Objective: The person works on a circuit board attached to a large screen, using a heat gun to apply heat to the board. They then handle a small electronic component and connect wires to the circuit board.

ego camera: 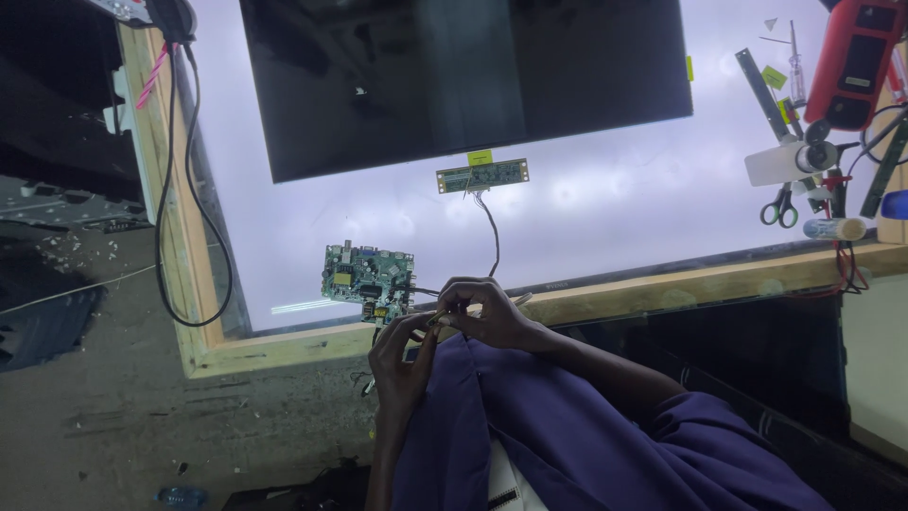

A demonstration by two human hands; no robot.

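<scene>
- I see a glowing white surface (605, 203), lit from beneath, framed by a pale wooden rim (662, 289) along its near and left edges.
- A large dark panel (463, 80) lies flat on the far half of that surface, with a narrow green strip board (482, 176) just beside its near edge.
- A thin cable (493, 237) runs from the strip board down toward my hands.
- The green circuit board (367, 277) sits near the front rim, just left of my hands and close to them.
- My left hand (402, 355) and right hand (487, 312) meet at the front rim, fingertips together on a small wire end (437, 320); both grips look pinched on it, though the piece is too small to make out.
- Purple sleeves cover both arms below the hands.
- At the right end I see a cluster of tools: scissors (779, 208), a red device (856, 61), a screwdriver (796, 66) and a white cylinder (834, 228).
- A black cord (175, 189) loops over the left rim.
- Left of the surface the grey floor (104, 407) is rough and dusty, with scattered debris and a dark mat (43, 326).
</scene>
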